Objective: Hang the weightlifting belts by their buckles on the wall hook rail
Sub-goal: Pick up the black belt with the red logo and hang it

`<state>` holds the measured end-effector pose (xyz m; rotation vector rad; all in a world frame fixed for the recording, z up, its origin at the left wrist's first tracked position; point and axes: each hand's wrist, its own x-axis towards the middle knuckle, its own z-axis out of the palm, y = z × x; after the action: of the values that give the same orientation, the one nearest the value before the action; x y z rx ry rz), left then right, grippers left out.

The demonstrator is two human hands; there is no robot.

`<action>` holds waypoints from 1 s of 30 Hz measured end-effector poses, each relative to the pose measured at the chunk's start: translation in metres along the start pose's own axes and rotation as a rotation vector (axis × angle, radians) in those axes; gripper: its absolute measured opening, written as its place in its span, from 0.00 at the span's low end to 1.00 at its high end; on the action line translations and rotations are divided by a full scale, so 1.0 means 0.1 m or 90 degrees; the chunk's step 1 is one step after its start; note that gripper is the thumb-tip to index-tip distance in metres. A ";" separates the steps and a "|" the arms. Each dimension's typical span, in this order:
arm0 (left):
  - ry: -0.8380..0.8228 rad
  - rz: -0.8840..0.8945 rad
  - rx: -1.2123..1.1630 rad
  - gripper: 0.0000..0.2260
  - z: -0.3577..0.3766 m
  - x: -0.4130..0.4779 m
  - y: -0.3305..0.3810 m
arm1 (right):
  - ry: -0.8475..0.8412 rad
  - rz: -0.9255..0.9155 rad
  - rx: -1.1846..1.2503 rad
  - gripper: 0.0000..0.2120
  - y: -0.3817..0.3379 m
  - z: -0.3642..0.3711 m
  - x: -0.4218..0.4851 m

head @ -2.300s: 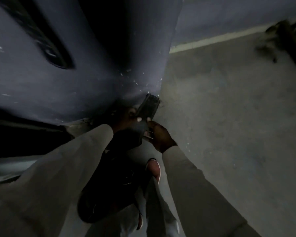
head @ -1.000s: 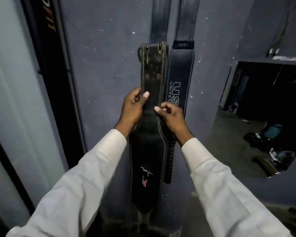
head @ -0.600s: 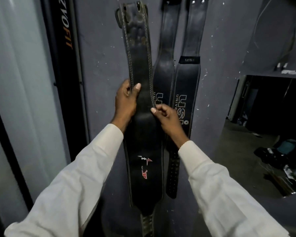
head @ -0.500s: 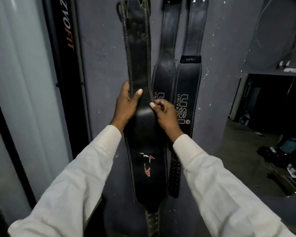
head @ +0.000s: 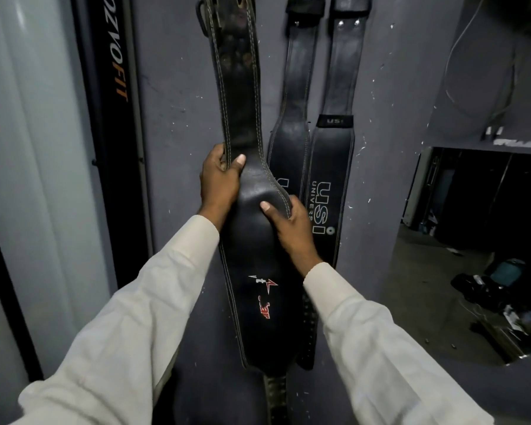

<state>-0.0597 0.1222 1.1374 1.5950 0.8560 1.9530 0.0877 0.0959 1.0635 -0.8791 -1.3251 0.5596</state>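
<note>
**A:** From the head camera, where is the belt being worked on?

**B:** The held belt stands upright, flat against the grey wall, left of two others. Its buckle end is at the top edge of the view and partly cut off. The wide padded part with a red and white logo is lower down, and a narrow punched tail hangs below.

**A:** And the hands?

**B:** The left hand holds the belt's left edge where the strap begins to widen. Its grip is closed, with the thumb across the front face and the fingers tucked behind. The right hand is a little lower on the right edge. Its grip is also closed round the leather, thumb pressed on the front and fingers curled round the rim. Both arms are in white sleeves.

**A:** What about the other two?

**B:** The middle belt hangs just beside the held one, its lower half partly hidden behind it. The USI belt hangs to its right, touching or nearly so. Their tops reach the frame's edge, so I cannot tell what they hang from.

**A:** What is around them?

**B:** A black upright panel with orange lettering is on the left. On the right, an opening shows a floor with dark clutter.
</note>
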 end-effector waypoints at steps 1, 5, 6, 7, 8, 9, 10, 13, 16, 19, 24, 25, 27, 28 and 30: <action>0.004 0.000 -0.003 0.08 0.01 0.01 0.01 | -0.005 0.003 0.005 0.14 0.00 -0.02 0.01; 0.016 -0.003 -0.015 0.09 0.03 0.06 -0.01 | -0.073 0.048 0.007 0.20 0.10 -0.11 -0.08; 0.019 -0.007 -0.013 0.09 0.03 0.06 0.00 | -0.070 0.040 -0.022 0.20 0.14 -0.11 -0.12; 0.024 -0.008 -0.009 0.08 0.02 0.08 0.00 | -0.053 0.025 -0.047 0.19 0.15 -0.10 -0.14; 0.029 -0.007 -0.001 0.08 0.02 0.09 0.01 | -0.031 0.012 -0.060 0.18 0.14 -0.08 -0.15; 0.033 -0.006 0.009 0.09 0.02 0.10 0.01 | -0.015 0.004 -0.059 0.18 0.11 -0.06 -0.16; 0.034 -0.007 0.017 0.10 0.01 0.11 0.02 | -0.008 -0.001 -0.052 0.19 0.10 -0.05 -0.16; 0.045 -0.002 0.022 0.11 -0.05 0.16 0.08 | -0.053 0.032 0.003 0.20 0.13 -0.09 -0.16; 0.061 0.008 0.021 0.09 -0.13 0.21 0.13 | -0.114 0.056 -0.013 0.21 0.23 -0.14 -0.29; 0.071 0.019 0.017 0.07 -0.17 0.22 0.15 | -0.110 0.055 0.005 0.20 0.26 -0.13 -0.36; 0.078 0.033 0.001 0.12 -0.18 0.16 0.18 | -0.227 0.134 0.013 0.25 0.28 -0.28 -0.42; 0.081 0.032 -0.005 0.12 -0.17 0.15 0.19 | -0.239 0.139 -0.007 0.26 0.32 -0.30 -0.45; 0.085 0.028 -0.014 0.13 -0.15 0.15 0.22 | -0.201 0.133 -0.013 0.24 0.39 -0.29 -0.49; 0.087 0.027 -0.013 0.13 -0.14 0.14 0.22 | -0.169 0.131 0.000 0.23 0.40 -0.27 -0.51; 0.085 0.028 -0.012 0.12 -0.13 0.14 0.22 | -0.130 0.129 0.018 0.21 0.41 -0.24 -0.54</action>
<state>-0.0744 0.1147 1.1618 1.4996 0.8579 2.1117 0.1057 0.0715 0.9982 -0.9580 -1.4166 0.8420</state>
